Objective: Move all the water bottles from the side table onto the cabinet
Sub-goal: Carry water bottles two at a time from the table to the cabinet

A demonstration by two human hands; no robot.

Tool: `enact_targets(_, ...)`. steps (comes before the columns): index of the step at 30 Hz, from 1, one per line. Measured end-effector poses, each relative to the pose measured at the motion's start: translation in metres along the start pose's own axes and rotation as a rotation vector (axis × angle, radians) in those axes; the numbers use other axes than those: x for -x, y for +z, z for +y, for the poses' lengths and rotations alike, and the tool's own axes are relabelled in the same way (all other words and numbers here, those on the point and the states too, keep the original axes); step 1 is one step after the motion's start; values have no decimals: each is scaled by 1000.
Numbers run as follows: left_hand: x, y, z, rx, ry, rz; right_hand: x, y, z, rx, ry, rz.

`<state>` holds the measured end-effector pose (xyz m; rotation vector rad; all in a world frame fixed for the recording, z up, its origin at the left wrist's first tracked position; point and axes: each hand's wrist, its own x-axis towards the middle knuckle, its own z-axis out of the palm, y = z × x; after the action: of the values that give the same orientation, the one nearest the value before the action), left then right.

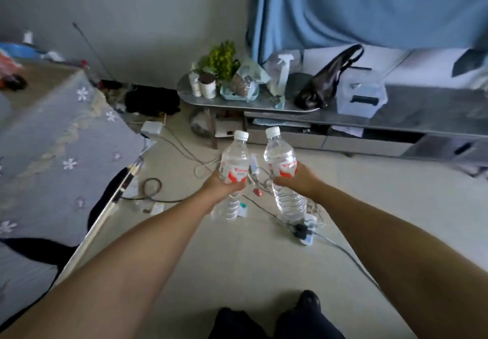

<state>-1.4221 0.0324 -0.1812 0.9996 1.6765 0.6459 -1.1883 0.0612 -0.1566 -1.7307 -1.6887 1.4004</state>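
Left hand: the left hand [223, 186] wraps round the labelled middle of one water bottle [235, 165], white cap up, carried in the air over the floor.
Right hand: the right hand [299, 180] grips a second water bottle [281, 164] the same way, just beside the first; the two bottles are apart, not touching.
Destination: the long grey cabinet [422, 111] stands ahead against the blue curtain [369, 8], its right stretch showing bare top.
On the cabinet: a clear storage box [360, 94] with a dark handle, and a black bag [324, 82] near the left end.
Side table: the rounded table [237, 102] at the cabinet's left end carries a plant [220, 58], jars and a spray bottle [281, 73].
Floor: cables [264, 206] and a power strip [305, 230] lie directly in the walking path.
Risk: I judge tripping on those cables likeliest; a bottle set down near the cabinet's front edge could also tip off.
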Motion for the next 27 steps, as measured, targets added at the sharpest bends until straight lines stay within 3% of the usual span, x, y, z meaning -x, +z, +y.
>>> enact_targets(6,-19,135,55,-175,48,-183,47,-110,87,-81,128,171)
enact_targets(16,-6,391,157,-241,187,-438,117,-308,220,-132,240,409)
enact_targets(27,-36,553,236,-350,233,-580,139,-426,311,-273,355,591)
